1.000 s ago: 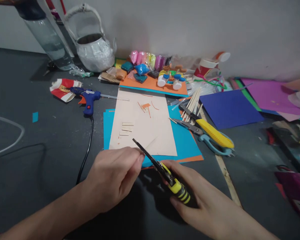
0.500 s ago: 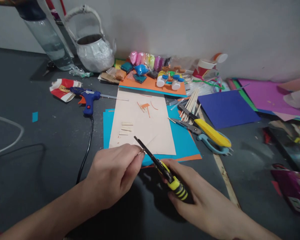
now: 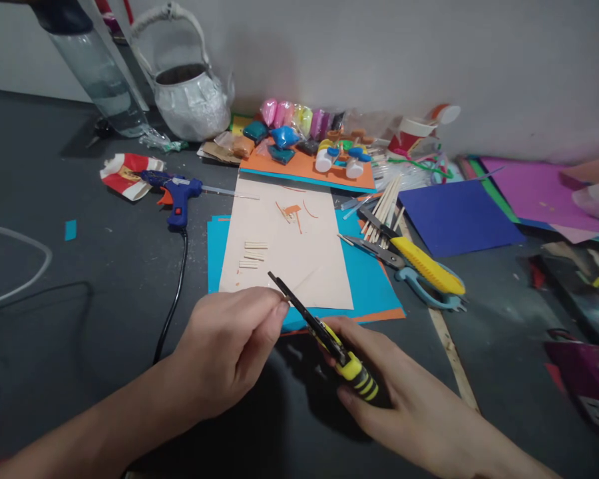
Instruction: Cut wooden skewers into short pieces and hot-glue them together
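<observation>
My right hand (image 3: 379,386) is wrapped round pliers (image 3: 324,336) with long dark jaws and yellow-and-black handles. The jaws slant up to the left, over the near edge of the cream paper (image 3: 304,233). Close against them, the fingertips of my left hand (image 3: 234,339) are pinched on a thin wooden stick (image 3: 285,300), mostly hidden by the fingers. Short cut stick pieces (image 3: 254,255) lie in small rows on the paper, beyond my left hand. Orange paper scraps (image 3: 293,210) are scattered farther up the sheet.
A blue glue gun (image 3: 180,199) lies left, its cord running towards me. Right of the paper are long wooden sticks (image 3: 385,206), scissors (image 3: 374,251) and a yellow cutter knife (image 3: 426,266). Clay packets (image 3: 284,137), a silver basket (image 3: 192,106) and a water bottle (image 3: 97,80) stand behind.
The view has shifted very slightly. Both hands keep nearly the same pose, the left fingertips still beside the pliers' jaws.
</observation>
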{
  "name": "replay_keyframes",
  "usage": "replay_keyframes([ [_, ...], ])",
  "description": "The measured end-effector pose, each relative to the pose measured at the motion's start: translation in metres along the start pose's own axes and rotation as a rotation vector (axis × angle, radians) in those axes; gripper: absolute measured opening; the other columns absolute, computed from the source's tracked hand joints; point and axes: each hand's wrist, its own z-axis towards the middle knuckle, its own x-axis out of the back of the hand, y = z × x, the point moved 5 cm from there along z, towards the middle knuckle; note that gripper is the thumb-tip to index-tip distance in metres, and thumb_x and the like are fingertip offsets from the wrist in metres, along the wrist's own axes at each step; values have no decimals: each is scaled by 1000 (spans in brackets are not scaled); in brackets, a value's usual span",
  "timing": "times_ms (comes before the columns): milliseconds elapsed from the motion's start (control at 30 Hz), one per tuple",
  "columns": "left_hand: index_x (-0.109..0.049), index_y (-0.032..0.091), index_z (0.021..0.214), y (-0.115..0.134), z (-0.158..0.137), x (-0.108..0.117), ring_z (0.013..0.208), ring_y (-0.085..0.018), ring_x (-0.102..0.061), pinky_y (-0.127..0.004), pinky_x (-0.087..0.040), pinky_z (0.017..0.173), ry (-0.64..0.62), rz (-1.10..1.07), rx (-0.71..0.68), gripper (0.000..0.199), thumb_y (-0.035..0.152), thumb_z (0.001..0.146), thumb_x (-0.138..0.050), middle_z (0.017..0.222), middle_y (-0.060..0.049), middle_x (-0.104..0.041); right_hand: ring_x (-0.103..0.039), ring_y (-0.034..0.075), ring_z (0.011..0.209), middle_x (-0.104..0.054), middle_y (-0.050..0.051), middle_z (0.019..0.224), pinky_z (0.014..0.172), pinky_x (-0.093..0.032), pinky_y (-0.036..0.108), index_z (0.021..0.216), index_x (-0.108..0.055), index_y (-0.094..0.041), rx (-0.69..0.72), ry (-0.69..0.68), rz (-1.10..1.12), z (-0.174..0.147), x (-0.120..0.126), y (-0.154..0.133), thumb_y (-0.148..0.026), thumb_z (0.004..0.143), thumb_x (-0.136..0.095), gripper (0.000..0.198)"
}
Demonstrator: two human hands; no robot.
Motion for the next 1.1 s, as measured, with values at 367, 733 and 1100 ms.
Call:
replay_keyframes([
  [367, -57, 19, 73, 0, -1, -2, 53, -12, -56, -24, -37, 54, 50, 67, 11, 24, 18, 95, -47, 61, 2, -61, -69, 23, 99, -73, 3, 110, 73, -56, 27, 127, -56, -26, 38, 9, -18, 0, -1, -1, -12, 74, -52, 55],
  [733, -53, 19, 64, 4, 1, 0, 46, -13, -49, -27, -32, 50, 26, 167, -53, 36, 16, 97, -40, 51, 3, -51, -69, 24, 99, -73, 4, 110, 75, -57, 29, 127, -57, -25, 2, -5, -9, 2, 0, -1, -17, 73, -55, 54],
  [1100, -54, 20, 65, 2, 0, -2, 47, -13, -50, -27, -33, 50, 29, 131, -24, 35, 18, 96, -41, 52, 3, -53, -69, 26, 101, -73, 4, 114, 70, -56, 29, 124, -59, -27, 28, -1, -49, -6, -6, 5, -13, 73, -54, 54],
])
